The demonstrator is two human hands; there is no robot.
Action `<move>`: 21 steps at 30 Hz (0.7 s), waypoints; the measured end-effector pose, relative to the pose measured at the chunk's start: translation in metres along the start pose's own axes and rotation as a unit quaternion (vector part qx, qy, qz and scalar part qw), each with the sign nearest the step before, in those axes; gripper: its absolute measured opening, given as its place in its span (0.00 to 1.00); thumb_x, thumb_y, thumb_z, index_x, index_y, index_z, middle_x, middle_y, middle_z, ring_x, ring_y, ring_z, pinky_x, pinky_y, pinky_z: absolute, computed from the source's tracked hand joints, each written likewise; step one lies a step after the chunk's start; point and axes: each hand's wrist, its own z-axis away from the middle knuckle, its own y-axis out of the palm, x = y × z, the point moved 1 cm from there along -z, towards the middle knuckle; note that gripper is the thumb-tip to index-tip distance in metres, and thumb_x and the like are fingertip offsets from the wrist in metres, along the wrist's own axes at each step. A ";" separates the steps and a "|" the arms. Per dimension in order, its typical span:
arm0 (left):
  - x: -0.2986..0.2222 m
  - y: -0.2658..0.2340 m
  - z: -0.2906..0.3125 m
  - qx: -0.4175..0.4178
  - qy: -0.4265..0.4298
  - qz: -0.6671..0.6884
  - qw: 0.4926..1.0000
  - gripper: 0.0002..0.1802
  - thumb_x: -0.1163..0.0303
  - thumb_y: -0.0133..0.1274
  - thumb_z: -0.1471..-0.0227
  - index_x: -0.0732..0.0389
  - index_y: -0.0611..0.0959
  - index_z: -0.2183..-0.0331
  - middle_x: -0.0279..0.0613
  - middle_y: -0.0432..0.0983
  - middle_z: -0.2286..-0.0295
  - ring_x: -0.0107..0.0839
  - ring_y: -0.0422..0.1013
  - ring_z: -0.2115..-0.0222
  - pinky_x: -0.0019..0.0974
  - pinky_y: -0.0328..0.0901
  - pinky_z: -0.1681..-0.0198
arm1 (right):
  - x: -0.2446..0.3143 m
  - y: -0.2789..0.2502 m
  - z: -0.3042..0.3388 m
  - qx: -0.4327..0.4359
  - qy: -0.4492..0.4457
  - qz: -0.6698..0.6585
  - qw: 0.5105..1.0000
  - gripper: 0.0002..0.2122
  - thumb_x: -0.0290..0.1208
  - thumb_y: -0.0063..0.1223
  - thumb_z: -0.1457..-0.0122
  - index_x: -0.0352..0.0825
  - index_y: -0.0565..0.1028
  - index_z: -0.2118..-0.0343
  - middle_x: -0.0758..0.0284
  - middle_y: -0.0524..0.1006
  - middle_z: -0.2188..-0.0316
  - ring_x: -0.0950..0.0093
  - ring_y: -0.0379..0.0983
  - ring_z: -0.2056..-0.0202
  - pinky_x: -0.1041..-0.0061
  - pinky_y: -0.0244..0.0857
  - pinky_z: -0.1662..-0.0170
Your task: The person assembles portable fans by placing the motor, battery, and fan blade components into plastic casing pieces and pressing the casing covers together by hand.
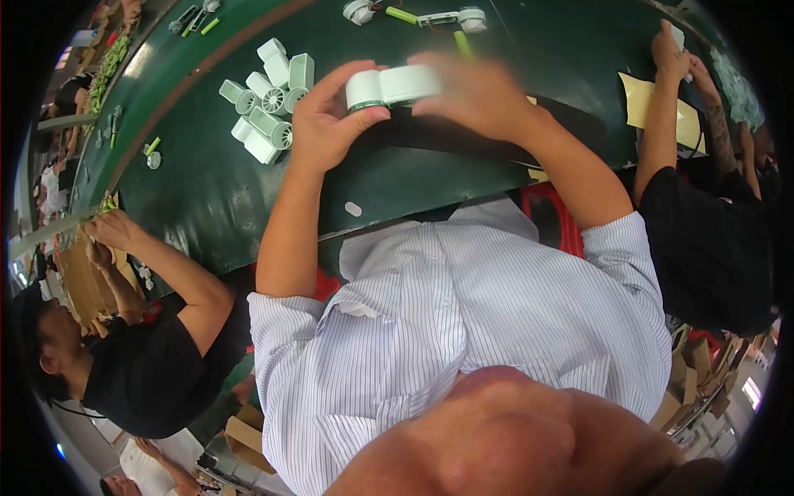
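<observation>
Above the green work surface, my left hand (321, 124) grips the left end of a white handheld-fan housing (389, 85), thumb along its lower edge and fingers behind. At the housing's other end is my right hand (488, 97), its thumb below and its upper fingers smeared by motion. The right hand appears closed around that end, though its exact hold is blurred. Just left of my left hand lies a pile of pale green fan housings (263, 128), some showing round slotted grilles.
Fan motor parts with green cylindrical batteries (403, 15) lie at the far edge. More parts (152, 155) sit at the left. A small pale oval piece (353, 209) rests near the front edge. Co-workers sit on both sides; yellow sheets (637, 99) lie by the right one.
</observation>
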 end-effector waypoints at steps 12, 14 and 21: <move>-0.015 0.002 -0.014 -0.008 -0.006 0.024 1.000 0.25 0.76 0.57 0.50 0.65 0.72 0.49 0.47 0.75 0.56 0.32 0.72 0.58 0.33 0.67 0.56 | 0.013 -0.005 -0.008 0.054 0.085 -0.075 0.992 0.22 0.40 0.61 0.48 0.33 0.71 0.54 0.63 0.78 0.64 0.69 0.76 0.65 0.73 0.69 0.61; -0.013 0.009 -0.015 -0.080 -0.091 0.027 0.992 0.20 0.60 0.45 0.39 0.64 0.75 0.52 0.43 0.78 0.66 0.26 0.73 0.71 0.27 0.66 0.72 | 0.004 0.000 -0.010 0.122 0.241 -0.336 0.902 0.18 0.40 0.53 0.41 0.30 0.70 0.56 0.60 0.78 0.67 0.74 0.76 0.69 0.76 0.70 0.67; -0.017 0.020 -0.024 -0.071 -0.113 -0.069 0.989 0.30 0.50 0.28 0.35 0.61 0.79 0.55 0.32 0.72 0.76 0.20 0.64 0.79 0.24 0.59 0.77 | 0.007 0.004 -0.009 0.179 0.280 -0.491 0.805 0.19 0.41 0.51 0.40 0.28 0.70 0.54 0.62 0.76 0.62 0.77 0.74 0.66 0.82 0.69 0.64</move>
